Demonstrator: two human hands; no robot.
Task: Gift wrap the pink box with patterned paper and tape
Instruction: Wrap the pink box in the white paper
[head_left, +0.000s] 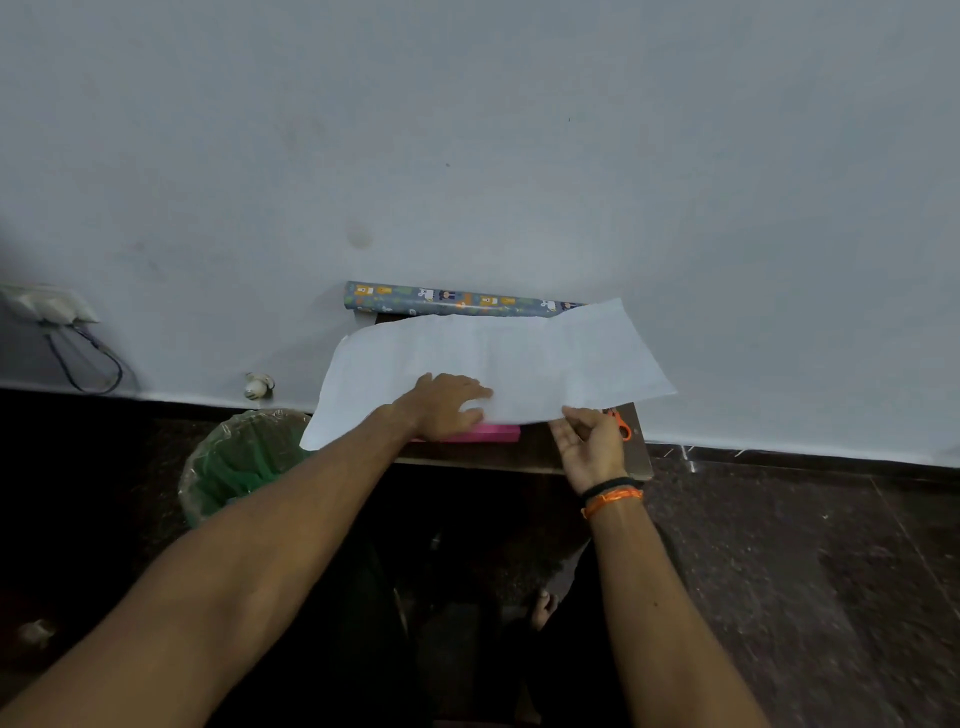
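Tech A: Pink box (485, 432) sits at the centre of the frame, on the near edge of a small table (540, 452). Only its front face shows; the cut paper sheet (493, 358) lies over the rest, white side up.

Tech B: Hand status?

Tech A: Left hand (447, 408) lies flat on the sheet above the box, fingers straight, pressing down. Right hand (592, 447), just right of the box, pinches the near edge of the sheet between thumb and fingers.

Tech B: Step in hand?

Tech A: By my reading, draping and aligning the sheet over the box. No fold is creased and no tape is applied.

Tech B: Supplies?

Tech A: Paper roll (457, 300), patterned side out, lies against the wall behind the sheet. Orange-handled scissors (621, 423) lie on the table beside the right hand. No tape is visible. A lined bin (234, 462) stands on the floor, left of the table.

Tech B: Next move?

Tech A: Probably hold the box steady with the left hand, draw the near edge taut round the front face, crease it along the box edge, then find tape.
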